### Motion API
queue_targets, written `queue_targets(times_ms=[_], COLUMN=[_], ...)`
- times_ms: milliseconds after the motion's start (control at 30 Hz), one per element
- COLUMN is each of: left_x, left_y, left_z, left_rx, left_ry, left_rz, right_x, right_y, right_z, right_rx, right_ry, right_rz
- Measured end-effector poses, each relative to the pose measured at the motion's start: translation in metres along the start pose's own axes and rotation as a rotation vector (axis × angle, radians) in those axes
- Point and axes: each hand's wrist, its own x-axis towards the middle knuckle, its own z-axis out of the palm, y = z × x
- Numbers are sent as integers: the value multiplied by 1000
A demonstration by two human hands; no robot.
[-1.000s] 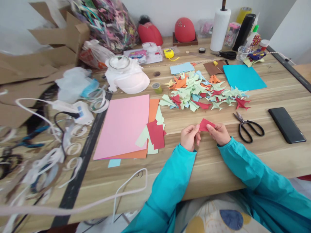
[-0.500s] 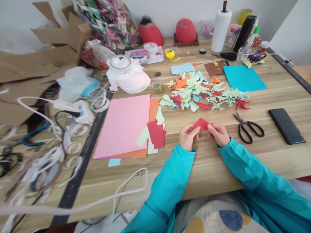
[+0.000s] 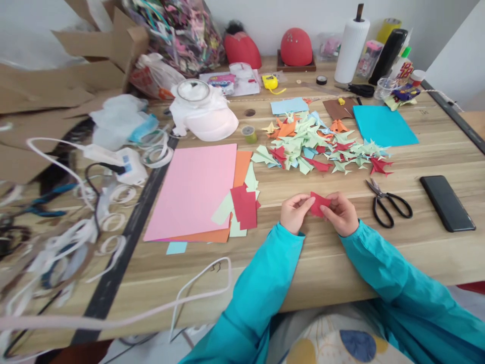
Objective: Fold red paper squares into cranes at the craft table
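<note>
Both hands pinch a small folded red paper (image 3: 319, 203) just above the wooden table (image 3: 341, 263). My left hand (image 3: 294, 213) grips its left edge with closed fingers. My right hand (image 3: 342, 214) holds the right side, thumb pressed on top. Teal sleeves cover both arms. A pile of folded paper shapes (image 3: 322, 144) in green, red, orange and blue lies just beyond the hands. Loose red paper squares (image 3: 244, 206) rest on a pink sheet (image 3: 195, 189) and an orange sheet to the left.
Black scissors (image 3: 388, 203) and a dark phone (image 3: 447, 203) lie right of the hands. A cyan sheet (image 3: 384, 126) sits further back. A paper towel roll (image 3: 351, 44), bottles, a white cap (image 3: 208, 121), cardboard, tape rolls and cables crowd the back and left.
The red paper has been drawn closer between the hands and folded smaller. The camera shifted slightly, so the table appears a little lower and to the right.
</note>
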Motion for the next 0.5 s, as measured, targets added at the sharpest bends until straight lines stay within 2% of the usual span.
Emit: queue_targets(times_ms=[233, 500], left_x=[-2, -3], left_y=[6, 5], left_z=[3, 4], left_rx=[-10, -32], left_ry=[-15, -3], left_rz=[7, 1], right_x=[-5, -3], right_y=[2, 0], right_z=[0, -1], right_rx=[-239, -338], right_ry=[82, 45], right_rz=[-140, -209])
